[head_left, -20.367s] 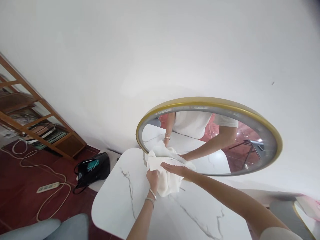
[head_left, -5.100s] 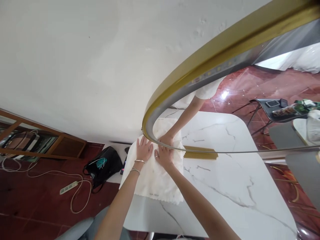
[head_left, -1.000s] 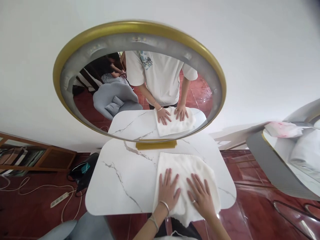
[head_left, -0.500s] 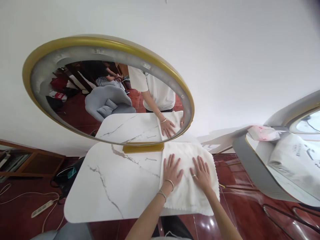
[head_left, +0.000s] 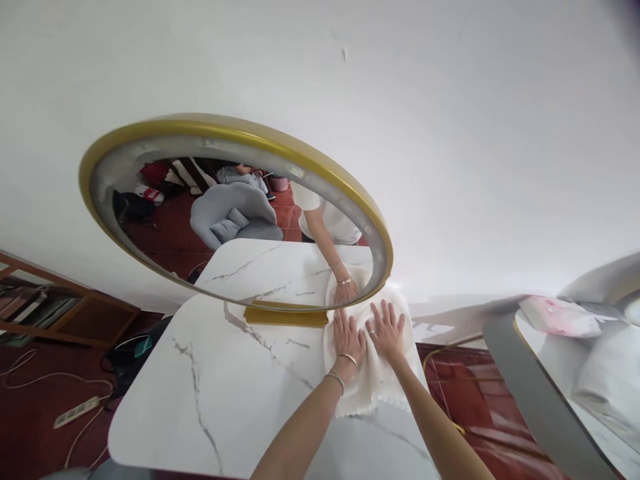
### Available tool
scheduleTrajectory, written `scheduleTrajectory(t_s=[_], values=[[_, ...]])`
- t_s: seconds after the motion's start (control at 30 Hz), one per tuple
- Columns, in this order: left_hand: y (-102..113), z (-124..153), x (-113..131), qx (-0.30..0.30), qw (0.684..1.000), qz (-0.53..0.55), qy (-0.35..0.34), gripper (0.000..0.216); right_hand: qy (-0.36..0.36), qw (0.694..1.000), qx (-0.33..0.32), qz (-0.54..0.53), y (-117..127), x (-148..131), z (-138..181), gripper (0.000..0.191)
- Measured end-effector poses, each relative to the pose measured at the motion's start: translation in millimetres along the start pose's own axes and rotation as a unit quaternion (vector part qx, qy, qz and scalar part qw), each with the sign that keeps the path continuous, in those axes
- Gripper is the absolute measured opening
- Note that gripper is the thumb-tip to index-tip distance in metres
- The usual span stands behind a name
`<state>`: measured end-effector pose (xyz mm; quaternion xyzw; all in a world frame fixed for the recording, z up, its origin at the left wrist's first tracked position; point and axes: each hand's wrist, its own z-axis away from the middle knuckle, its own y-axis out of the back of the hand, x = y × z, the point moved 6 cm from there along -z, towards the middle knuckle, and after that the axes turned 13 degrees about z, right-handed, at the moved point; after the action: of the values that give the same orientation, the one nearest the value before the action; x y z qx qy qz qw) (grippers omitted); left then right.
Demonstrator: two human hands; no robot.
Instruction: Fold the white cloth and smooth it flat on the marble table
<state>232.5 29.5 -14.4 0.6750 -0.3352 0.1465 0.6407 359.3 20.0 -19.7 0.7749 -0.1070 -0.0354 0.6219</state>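
Note:
A white cloth [head_left: 367,373] with a scalloped edge lies rumpled on the right part of the marble-patterned tabletop [head_left: 240,400]. My left hand [head_left: 349,339] rests flat on the cloth's left side, fingers spread toward the wall; two bracelets circle that wrist. Just right of it, my right hand [head_left: 387,331] presses on the same cloth with its fingers apart and a ring on one of them. Folds run through the fabric between and below the two hands. Neither hand grips the cloth.
A gold-rimmed oval mirror [head_left: 240,127] stands over the table's back on a gold base [head_left: 285,315]. At right is another table [head_left: 520,400] bearing a tissue pack [head_left: 557,315]. A power strip [head_left: 77,412] with cords and a wooden shelf [head_left: 90,320] are at left.
Both hands have pushed the cloth toward the wall, and they are closer together. The cloth, smoother before, is now bunched, baring the table's front edge. The view has shifted.

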Motion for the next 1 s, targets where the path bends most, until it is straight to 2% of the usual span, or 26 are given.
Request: scheduleTrajectory(t_s=[0.2, 0.3, 0.43, 0.53, 0.63, 0.8, 1.0], values=[[-0.1, -57.1, -2.9, -0.057, 0.998, -0.01, -0.002, 0.04, -0.017, 0.999, -0.044, 0.026, -10.0, 3.2, -8.9, 0.054], [3.4, -66.2, -4.3, -0.072, 0.997, -0.017, -0.009, 0.04, -0.033, 0.997, -0.067, 0.034, -11.2, 3.1, -15.5, 0.056], [8.2, -62.9, 0.5, -0.074, 0.997, -0.02, -0.02, 0.041, -0.053, 0.994, -0.089, 0.041, -8.1, 2.9, -21.0, 0.056], [12.1, -48.5, 6.5, -0.07, 0.996, -0.013, -0.051, 0.04, -0.051, 0.992, -0.104, 0.048, -4.2, 1.9, -15.6, 0.055], [15.8, -23.1, 8.3, -0.065, 0.994, -0.004, -0.086, 0.045, -0.039, 0.993, -0.099, 0.052, -0.4, 0.8, 4.2, 0.054], [21.9, 34.8, -1.1, -0.088, 0.989, 0.004, -0.119, 0.047, -0.024, 0.997, -0.059, 0.037, 1.4, -4.5, 64.6, 0.056], [41.1, 99.3, -19.7, -0.112, 0.985, 0.014, -0.128, 0.048, -0.01, 1.0, 0.004, 0.003, 11.5, -24.0, 140.6, 0.057]])
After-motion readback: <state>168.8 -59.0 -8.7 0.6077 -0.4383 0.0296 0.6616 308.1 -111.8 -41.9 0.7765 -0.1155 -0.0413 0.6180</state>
